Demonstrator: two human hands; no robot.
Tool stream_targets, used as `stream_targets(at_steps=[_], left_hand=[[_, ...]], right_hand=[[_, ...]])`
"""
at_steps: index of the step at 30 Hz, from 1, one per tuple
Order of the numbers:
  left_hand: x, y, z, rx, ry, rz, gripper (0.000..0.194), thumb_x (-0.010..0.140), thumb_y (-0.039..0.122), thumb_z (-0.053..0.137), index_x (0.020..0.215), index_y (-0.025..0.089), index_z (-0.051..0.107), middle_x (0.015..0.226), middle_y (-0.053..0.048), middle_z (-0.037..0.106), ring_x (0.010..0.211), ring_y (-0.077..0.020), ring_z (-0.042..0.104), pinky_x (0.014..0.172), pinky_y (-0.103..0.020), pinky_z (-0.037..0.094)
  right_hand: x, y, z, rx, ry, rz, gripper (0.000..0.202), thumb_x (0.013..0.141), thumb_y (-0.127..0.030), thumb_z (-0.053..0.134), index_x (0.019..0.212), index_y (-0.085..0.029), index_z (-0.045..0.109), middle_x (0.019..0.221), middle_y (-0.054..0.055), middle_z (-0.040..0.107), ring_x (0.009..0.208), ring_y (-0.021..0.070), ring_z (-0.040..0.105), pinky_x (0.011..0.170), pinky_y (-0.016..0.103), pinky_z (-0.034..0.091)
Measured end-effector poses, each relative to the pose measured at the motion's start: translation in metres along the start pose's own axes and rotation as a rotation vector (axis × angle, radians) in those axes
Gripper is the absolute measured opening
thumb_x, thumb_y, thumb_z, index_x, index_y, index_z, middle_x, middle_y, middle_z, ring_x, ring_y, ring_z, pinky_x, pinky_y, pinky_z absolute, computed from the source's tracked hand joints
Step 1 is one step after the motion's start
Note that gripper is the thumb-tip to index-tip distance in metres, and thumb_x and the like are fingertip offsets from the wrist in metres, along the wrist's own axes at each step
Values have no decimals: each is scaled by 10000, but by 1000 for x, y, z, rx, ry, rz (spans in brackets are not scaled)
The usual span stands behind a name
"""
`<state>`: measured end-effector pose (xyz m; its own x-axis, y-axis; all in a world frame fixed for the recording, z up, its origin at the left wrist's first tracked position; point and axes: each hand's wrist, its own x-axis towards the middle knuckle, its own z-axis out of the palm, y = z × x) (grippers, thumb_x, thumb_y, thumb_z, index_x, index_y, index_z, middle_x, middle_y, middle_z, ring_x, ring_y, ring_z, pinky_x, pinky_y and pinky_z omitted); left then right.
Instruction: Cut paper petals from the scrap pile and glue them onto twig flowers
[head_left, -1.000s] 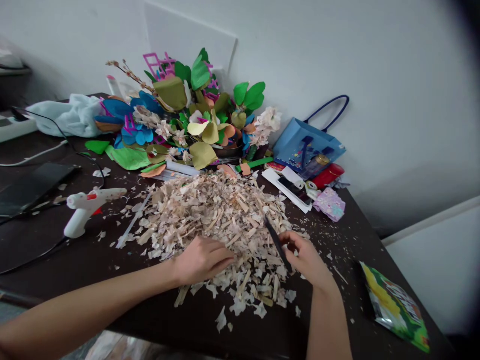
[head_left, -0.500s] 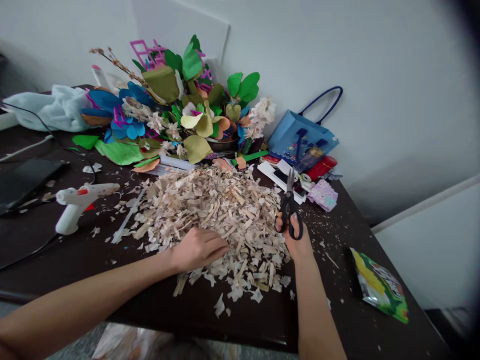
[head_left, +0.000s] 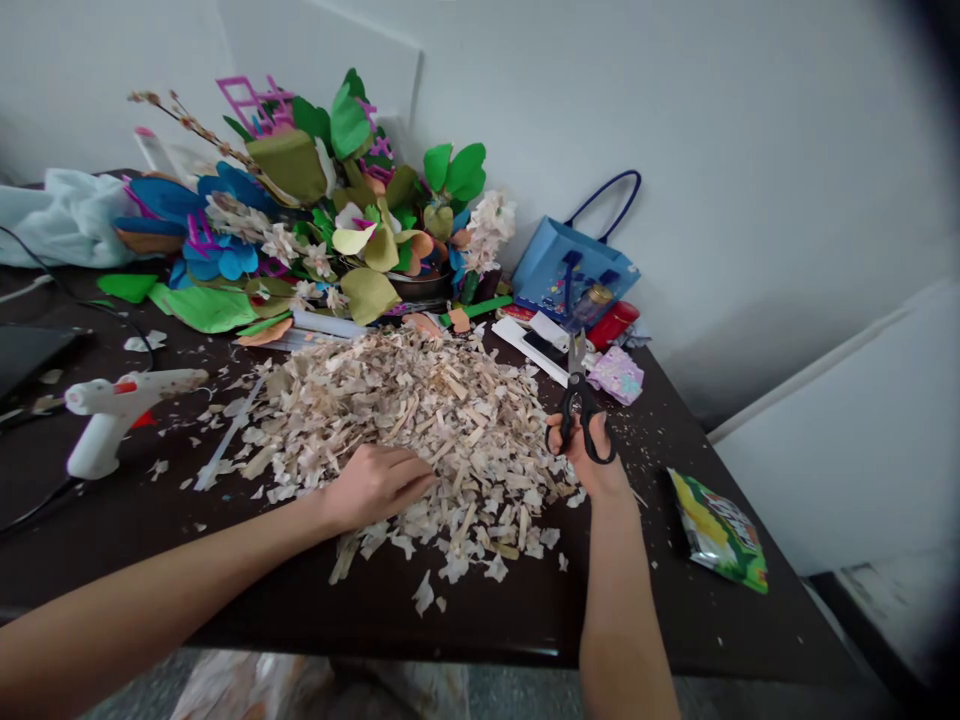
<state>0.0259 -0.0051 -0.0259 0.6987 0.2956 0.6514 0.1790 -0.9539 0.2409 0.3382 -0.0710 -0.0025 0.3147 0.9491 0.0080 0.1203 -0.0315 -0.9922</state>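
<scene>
A broad heap of pale, dry petal-like scraps and strips (head_left: 442, 400) covers the middle of the dark table. My left hand (head_left: 379, 487) rests at the near side of this heap, fingers bent and pressed together. Its fingertips point down into the scraps, and whatever they may pinch is hidden. At the heap's right edge, my right hand (head_left: 600, 465) holds black-handled scissors (head_left: 574, 388), with thumb and fingers through the loops. The blades point away from me and upward, slightly apart.
A white glue gun (head_left: 101, 425) with a cord stands left. Behind the heap are colourful artificial flowers and leaves (head_left: 367, 295). A blue bag (head_left: 559, 265), a red container (head_left: 613, 325) and a patterned packet (head_left: 619, 375) sit back right; a green snack packet (head_left: 716, 530) lies right.
The view has swung a little to the right, so the table's contents appear farther left. The scissor handles have spread wider in my right hand. My left hand stays on the heap.
</scene>
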Motion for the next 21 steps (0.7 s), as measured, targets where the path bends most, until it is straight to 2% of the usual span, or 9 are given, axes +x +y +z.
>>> stream_targets(at_steps=[5,9,15,17,21], left_hand=[[1,-1,-2,-2,-11,-6,164,903,208,502,822,148,631,666,-39,682,589,-127,641,557,-200,489],[0,-1,-2,7,-6,-4,152,898,209,505,827,150,625,652,-28,665,568,-120,625,543,-196,478],[3,0,-5,24,17,0,138,890,197,506,813,156,613,648,-24,661,566,-119,624,546,-194,483],[3,0,-6,28,32,9,120,886,193,518,816,158,609,655,-22,669,575,-119,633,552,-196,489],[3,-5,-6,52,48,-3,69,870,180,544,841,159,603,676,-20,675,581,-120,639,556,-202,494]], right_hand=[[2,2,-5,22,62,4,633,753,-770,384,765,-196,651,554,12,503,511,172,483,526,325,448],[5,7,-8,32,211,-15,555,800,-687,439,793,-174,648,577,9,517,521,154,496,510,291,424],[12,14,-9,23,411,-61,480,801,-623,495,813,-161,622,569,-10,532,506,140,518,470,255,369],[17,15,-9,8,419,-71,441,787,-595,529,817,-166,623,588,-5,567,518,147,540,461,255,357],[35,21,-18,-47,352,-90,334,711,-478,673,815,-161,651,674,19,647,566,157,568,495,263,372]])
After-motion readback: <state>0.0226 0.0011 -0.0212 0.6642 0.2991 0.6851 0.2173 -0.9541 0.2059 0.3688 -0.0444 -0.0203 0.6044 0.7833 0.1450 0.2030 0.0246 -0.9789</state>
